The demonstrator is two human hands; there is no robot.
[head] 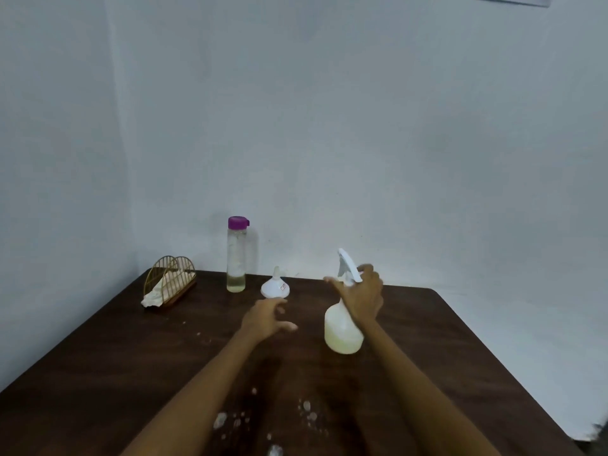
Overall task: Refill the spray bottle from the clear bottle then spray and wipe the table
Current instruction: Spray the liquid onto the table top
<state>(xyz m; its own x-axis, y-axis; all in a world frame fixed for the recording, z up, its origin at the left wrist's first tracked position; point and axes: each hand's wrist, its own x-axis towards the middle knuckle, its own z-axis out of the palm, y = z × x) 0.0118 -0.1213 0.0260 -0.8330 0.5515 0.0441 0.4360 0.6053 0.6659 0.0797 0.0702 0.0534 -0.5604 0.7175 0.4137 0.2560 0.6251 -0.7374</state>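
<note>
A white spray bottle (pixel 340 334) stands on the dark wooden table (pixel 131 357), right of centre. My right hand (pixel 362 296) grips its neck just below the white trigger head (pixel 348 266). My left hand (pixel 266 319) hovers over the table left of the bottle, fingers spread and holding nothing. Behind it a white funnel (pixel 275 286) sits upside down on the table. The tall clear bottle (pixel 236 255) with a purple cap stands at the back, a little pale liquid in its bottom.
A gold wire holder (pixel 169 284) with a white cloth (pixel 153 299) in it stands at the back left. White wet spots and droplets (pixel 220 419) lie on the near part of the table. Pale walls stand behind and to the left.
</note>
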